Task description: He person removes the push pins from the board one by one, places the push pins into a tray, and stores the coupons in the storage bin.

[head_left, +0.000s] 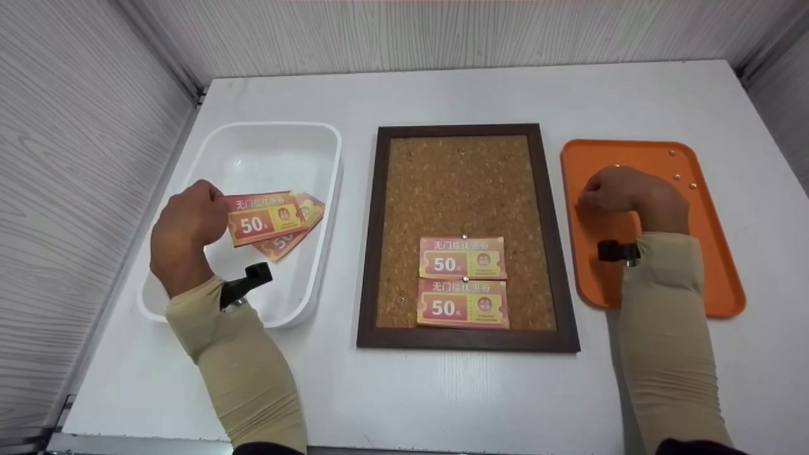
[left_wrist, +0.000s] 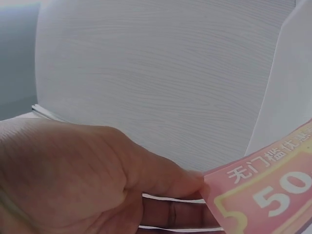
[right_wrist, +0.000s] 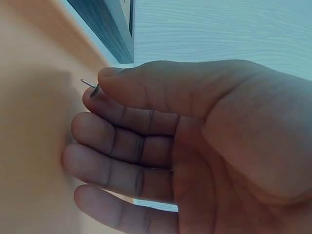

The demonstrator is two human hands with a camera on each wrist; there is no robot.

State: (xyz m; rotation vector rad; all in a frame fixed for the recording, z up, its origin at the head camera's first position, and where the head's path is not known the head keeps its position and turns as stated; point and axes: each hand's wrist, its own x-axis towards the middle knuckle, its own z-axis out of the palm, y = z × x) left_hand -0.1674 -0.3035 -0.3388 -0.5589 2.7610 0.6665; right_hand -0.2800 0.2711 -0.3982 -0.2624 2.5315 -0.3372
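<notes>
My left hand (head_left: 189,221) pinches the left edge of a red and yellow 50 coupon (head_left: 268,218) between thumb and fingers, above the white tub (head_left: 278,136). In the left wrist view the coupon (left_wrist: 273,195) bends slightly away from the thumb. Beneath it, more coupons (head_left: 284,243) fan out. Over the orange tray (head_left: 607,278), my right hand (head_left: 632,193) holds a thumbtack (right_wrist: 91,87) between thumb and index fingertip, its pin pointing outward. Two coupons, an upper one (head_left: 461,258) and a lower one (head_left: 461,304), lie on the corkboard (head_left: 455,189), each with a tack at its top edge.
Several loose tacks (head_left: 677,177) lie at the tray's upper right. The dark-framed corkboard stands between tub and tray on the white table (head_left: 442,398). Small tacks or marks (head_left: 462,152) show along the cork's top. Grained panels (head_left: 442,38) enclose the table's back and sides.
</notes>
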